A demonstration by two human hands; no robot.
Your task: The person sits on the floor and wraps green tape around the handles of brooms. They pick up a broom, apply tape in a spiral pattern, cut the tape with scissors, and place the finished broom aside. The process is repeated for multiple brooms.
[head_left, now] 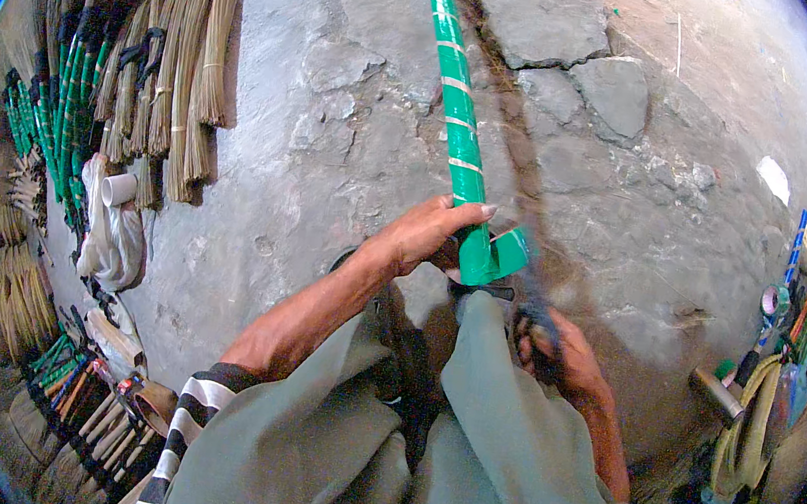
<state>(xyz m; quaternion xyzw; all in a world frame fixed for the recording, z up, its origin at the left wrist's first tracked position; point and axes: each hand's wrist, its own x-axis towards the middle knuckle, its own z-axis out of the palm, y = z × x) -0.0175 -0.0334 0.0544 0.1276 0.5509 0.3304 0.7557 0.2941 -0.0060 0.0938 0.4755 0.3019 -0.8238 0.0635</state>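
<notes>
A broom handle [461, 133] wrapped in glossy green plastic, with thin pale bands around it, runs from my knees up to the top edge, where it ends in a black part. My left hand [426, 235] is closed around its near end, thumb across the top. A loose green flap [510, 253] sticks out to the right at this end. Beside my right knee, my right hand [567, 355] is closed on a dark tool [541, 319], smeared by motion, whose kind I cannot make out. The tool's upper part reaches close to the flap.
Bundles of straw [186, 54] and green-handled brooms [69, 100] stand at the left, near a white cup [119, 189] and a plastic bag [107, 246]. At right are a tape roll [773, 300], a metal cylinder [716, 394] and yellowish straps [749, 435]. The concrete floor [306, 139] is cracked.
</notes>
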